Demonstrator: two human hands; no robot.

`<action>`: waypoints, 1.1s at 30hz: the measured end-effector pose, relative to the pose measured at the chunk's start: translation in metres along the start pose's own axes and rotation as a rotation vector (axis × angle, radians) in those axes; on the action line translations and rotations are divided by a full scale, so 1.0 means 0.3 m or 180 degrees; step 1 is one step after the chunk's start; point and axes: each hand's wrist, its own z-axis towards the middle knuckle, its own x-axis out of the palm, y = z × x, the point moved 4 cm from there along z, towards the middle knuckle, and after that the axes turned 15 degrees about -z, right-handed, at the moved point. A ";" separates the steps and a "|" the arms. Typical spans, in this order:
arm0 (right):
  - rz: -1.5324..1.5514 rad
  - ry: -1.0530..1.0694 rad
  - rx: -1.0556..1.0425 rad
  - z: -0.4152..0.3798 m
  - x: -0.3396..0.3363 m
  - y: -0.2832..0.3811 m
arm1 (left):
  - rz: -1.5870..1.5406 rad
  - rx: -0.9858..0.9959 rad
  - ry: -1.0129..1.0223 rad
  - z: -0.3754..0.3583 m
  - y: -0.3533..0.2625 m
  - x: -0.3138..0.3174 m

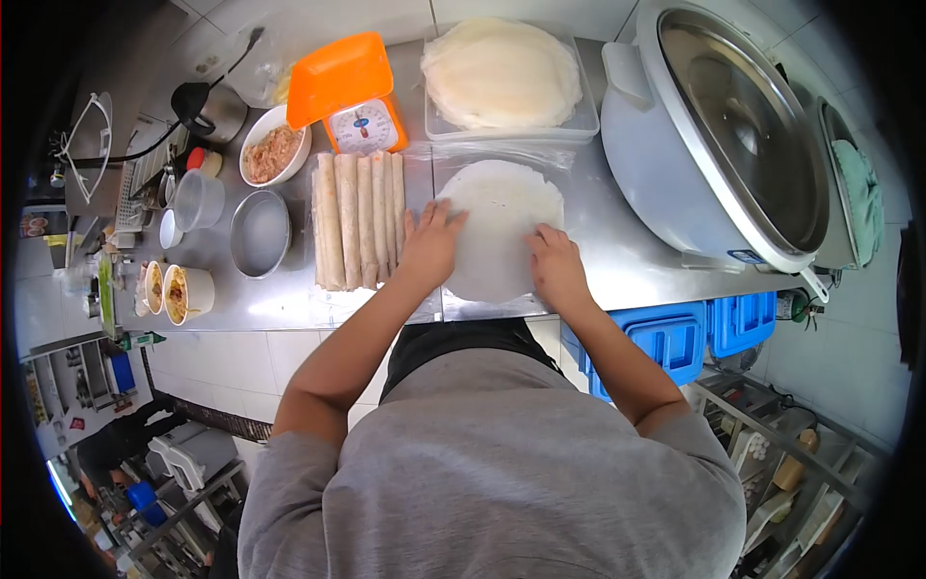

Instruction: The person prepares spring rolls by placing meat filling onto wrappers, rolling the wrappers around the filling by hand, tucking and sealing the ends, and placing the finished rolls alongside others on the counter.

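1. We find the round white sheet [497, 227] lying flat between the left hand [430, 246] and the right hand [557, 262].
2. The left fingers rest loosely spread over its left edge; the right fingers bend at its right edge, and we cannot tell whether they pinch.
3. We judge it light, limp and easily torn, best held by opposite rims.
4. Fingertip undersides are hidden from us.
5. Beyond both hands, creased clear film [526, 153] obscures the tray's [511, 135] near edge.

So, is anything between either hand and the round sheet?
Nothing visible: the left hand and right hand are at opposite edges of the sheet. The rolls lie beyond the left hand, out of the way.
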 end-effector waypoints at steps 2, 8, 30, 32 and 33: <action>-0.0221 0.0109 0.0170 0.008 -0.011 -0.028 | -0.0237 -0.0161 0.0472 0.026 -0.040 -0.024; -0.0433 -0.1049 0.0057 0.220 -0.087 -0.011 | -0.0553 0.0243 0.1132 -0.020 -0.158 -0.053; 0.1406 -0.0410 -0.1178 0.733 -0.133 1.050 | -0.2650 0.0138 -0.0158 -0.500 0.420 -0.530; 0.1055 -0.0470 -0.1496 0.932 0.010 1.138 | -0.2683 -0.0120 -0.0369 -0.597 0.486 -0.566; 0.0721 -0.0273 -0.1411 1.027 0.071 1.156 | -0.2712 -0.0255 -0.0482 -0.638 0.512 -0.585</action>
